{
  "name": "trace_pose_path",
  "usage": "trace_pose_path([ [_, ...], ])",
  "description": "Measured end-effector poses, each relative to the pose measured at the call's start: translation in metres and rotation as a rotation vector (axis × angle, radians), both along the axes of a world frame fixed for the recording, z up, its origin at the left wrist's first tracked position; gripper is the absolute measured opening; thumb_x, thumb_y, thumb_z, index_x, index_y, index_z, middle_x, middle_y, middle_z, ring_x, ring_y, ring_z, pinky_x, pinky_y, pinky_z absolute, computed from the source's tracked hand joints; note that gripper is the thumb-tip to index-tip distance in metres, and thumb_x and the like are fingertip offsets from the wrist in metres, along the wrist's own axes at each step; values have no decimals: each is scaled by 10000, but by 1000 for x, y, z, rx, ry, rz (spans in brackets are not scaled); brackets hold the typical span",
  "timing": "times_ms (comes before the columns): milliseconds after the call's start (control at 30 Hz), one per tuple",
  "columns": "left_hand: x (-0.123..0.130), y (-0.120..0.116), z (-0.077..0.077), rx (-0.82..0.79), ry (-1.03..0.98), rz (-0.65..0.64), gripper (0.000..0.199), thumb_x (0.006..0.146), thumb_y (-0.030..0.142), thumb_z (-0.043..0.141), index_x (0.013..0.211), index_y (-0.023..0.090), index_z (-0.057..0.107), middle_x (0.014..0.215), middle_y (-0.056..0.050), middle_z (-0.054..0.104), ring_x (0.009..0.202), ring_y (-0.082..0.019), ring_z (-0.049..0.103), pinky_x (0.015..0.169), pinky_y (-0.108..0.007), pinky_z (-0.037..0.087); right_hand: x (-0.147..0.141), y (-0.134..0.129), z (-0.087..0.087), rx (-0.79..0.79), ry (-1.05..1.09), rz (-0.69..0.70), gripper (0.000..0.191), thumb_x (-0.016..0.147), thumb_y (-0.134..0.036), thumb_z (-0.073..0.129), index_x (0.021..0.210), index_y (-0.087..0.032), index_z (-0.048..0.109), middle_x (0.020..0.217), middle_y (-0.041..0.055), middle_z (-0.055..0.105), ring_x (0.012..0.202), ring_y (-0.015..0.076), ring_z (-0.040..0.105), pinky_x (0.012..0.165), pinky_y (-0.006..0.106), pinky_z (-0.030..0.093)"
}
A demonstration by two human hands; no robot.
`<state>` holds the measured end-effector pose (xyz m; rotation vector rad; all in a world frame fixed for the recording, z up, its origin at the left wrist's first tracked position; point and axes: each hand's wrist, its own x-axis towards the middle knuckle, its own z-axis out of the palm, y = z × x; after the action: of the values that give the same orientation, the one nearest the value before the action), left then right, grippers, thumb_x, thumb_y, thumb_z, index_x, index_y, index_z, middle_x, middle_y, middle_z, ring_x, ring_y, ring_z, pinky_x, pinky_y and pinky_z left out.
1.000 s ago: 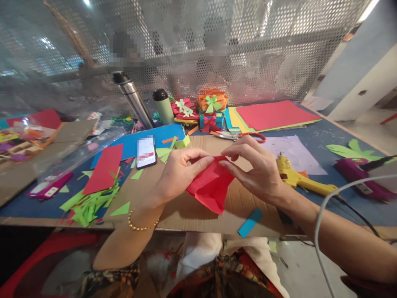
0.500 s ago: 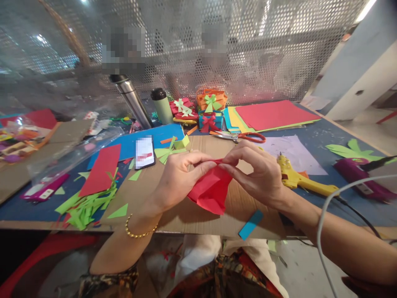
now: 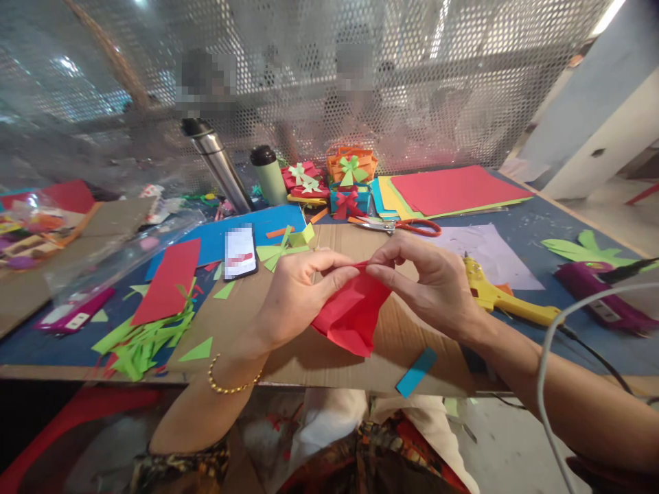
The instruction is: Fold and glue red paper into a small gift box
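Observation:
A folded piece of red paper (image 3: 350, 315) hangs between my hands above a sheet of brown cardboard (image 3: 303, 363). My left hand (image 3: 303, 291) pinches its upper edge between thumb and fingers. Close beside it, my right hand (image 3: 425, 281) pinches the same edge, thumb in front. The red paper is creased and widens toward the bottom. Under my right wrist lies a blue paper strip (image 3: 416, 372). Light-green paper pieces (image 3: 281, 254) and a phone (image 3: 239, 252) are just beyond my left hand.
Red-handled scissors (image 3: 406, 226) lie behind my hands, before small paper gift boxes (image 3: 351, 199). To the right are a yellow glue gun (image 3: 499, 295), a purple tool (image 3: 597, 295) and a looping white cable (image 3: 546, 357). Green scraps (image 3: 139, 343) heap at left. Bottles (image 3: 268, 175) stand behind.
My right hand has shifted slightly to the right along the red paper's upper edge, and more of the paper shows beneath it. My left hand stays in place.

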<state>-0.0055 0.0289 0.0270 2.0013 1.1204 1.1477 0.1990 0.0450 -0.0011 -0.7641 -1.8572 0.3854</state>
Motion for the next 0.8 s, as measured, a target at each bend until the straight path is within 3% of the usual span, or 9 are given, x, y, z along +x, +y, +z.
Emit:
trace_pose_path([
  [167, 1, -1, 1, 0, -13, -40, 132, 913, 202, 707, 843, 169, 814, 826, -32, 804, 737, -138, 692, 675, -246, 529, 0, -1, 0, -92, 21, 9, 185, 968, -299, 689, 807, -216, 652, 740, -12, 673, 674, 127, 594, 640, 287, 458],
  [333, 1, -2, 1, -4, -38, -47, 132, 905, 188, 698, 844, 168, 813, 832, -25, 807, 732, -119, 682, 676, -226, 525, -1, 0, -1, -161, 55, -6, 154, 946, -360, 700, 925, -210, 671, 880, 24, 730, 753, 143, 627, 695, 295, 494],
  [433, 2, -1, 1, -33, -49, -33, 135, 899, 206, 696, 829, 162, 803, 831, -28, 804, 717, -112, 671, 647, -212, 511, -1, -1, 1, -224, 3, 33, 239, 985, -406, 643, 864, -205, 685, 797, 17, 721, 708, 139, 616, 663, 282, 481],
  [533, 1, 0, 2, -128, -63, -41, 156, 896, 258, 689, 828, 152, 781, 794, -30, 784, 665, -110, 637, 593, -208, 491, -2, -3, 2, -191, 1, 37, 296, 998, -378, 618, 759, -206, 629, 728, 2, 694, 659, 126, 595, 646, 273, 467],
  [667, 0, 4, 4, -278, -52, -111, 215, 878, 350, 694, 860, 148, 767, 761, -32, 752, 624, -115, 613, 542, -204, 468, -2, -5, 3, -91, -36, 7, 242, 988, -294, 612, 760, -210, 610, 718, -7, 683, 634, 120, 581, 632, 271, 447],
  [800, 0, 4, 6, -287, -18, -129, 240, 865, 359, 679, 757, 151, 726, 685, -21, 689, 595, -107, 566, 517, -200, 420, -5, -8, 1, -62, -69, 4, 234, 986, -275, 607, 761, -214, 586, 720, -7, 675, 635, 124, 575, 648, 284, 449],
])
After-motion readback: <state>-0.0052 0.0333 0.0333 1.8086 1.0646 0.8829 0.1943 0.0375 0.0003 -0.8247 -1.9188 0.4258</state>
